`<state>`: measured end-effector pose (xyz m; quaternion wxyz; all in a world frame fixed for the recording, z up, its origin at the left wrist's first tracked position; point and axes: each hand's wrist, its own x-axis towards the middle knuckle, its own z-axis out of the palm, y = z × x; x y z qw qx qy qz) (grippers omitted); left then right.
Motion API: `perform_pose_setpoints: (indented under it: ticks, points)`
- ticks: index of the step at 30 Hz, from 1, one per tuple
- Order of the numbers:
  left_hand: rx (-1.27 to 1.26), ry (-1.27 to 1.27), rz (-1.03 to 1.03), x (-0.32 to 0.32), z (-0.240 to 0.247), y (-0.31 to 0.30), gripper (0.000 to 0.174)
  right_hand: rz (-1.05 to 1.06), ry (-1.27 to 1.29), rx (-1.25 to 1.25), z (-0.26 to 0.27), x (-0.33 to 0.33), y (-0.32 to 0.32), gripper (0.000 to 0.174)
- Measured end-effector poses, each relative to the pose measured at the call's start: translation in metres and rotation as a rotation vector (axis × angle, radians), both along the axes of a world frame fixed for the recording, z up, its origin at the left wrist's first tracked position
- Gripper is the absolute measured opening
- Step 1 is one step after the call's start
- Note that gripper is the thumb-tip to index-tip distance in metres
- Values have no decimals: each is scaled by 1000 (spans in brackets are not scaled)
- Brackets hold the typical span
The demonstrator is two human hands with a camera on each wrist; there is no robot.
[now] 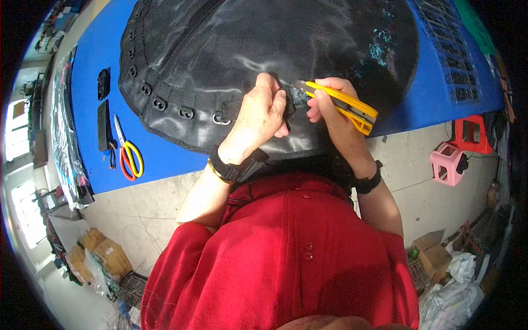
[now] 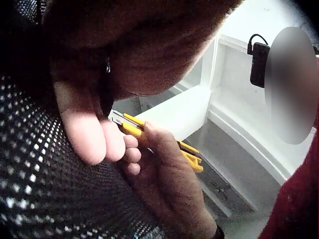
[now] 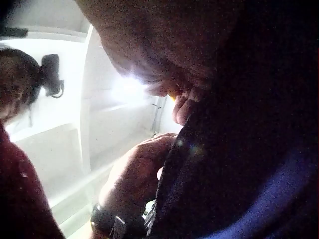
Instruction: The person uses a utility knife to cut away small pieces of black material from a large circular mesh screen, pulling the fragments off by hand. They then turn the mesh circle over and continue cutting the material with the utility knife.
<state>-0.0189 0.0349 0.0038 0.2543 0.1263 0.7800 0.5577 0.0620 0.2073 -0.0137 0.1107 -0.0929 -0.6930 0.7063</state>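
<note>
A large rounded piece of black mesh fabric [image 1: 247, 44] lies in front of me, with black loop-shaped fittings [image 1: 186, 113] along its left edge. My left hand [image 1: 258, 113] pinches a dark bit of the mesh piece near its front edge; the fingers hide most of that bit. In my right hand [image 1: 344, 124] is a yellow utility knife [image 1: 360, 113], its blade end pointing at the left fingers. The left wrist view shows the knife [image 2: 192, 158] close behind the left fingertips, a short length of blade out. The right wrist view is mostly dark.
On the blue table [image 1: 165, 165], left of the mesh, lie scissors [image 1: 129, 157] with red and yellow handles and a narrow black strip [image 1: 103, 125]. Clear-wrapped black parts [image 1: 456, 60] lie at the right. Red [image 1: 472, 135] and pink [image 1: 446, 164] stools stand on the floor.
</note>
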Motion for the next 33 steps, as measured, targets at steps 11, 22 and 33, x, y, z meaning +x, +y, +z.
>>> perform_pose_setpoints:
  ticks: [11,22,33]
  points:
    - [-4,49,-10,1,-3,-1,15,24,21,20,-6,-3,1,23]
    - [3,59,-8,3,-4,-1,15,39,-25,23,-4,-2,3,23]
    - [-4,36,1,3,0,0,15,39,-87,55,1,1,4,20]
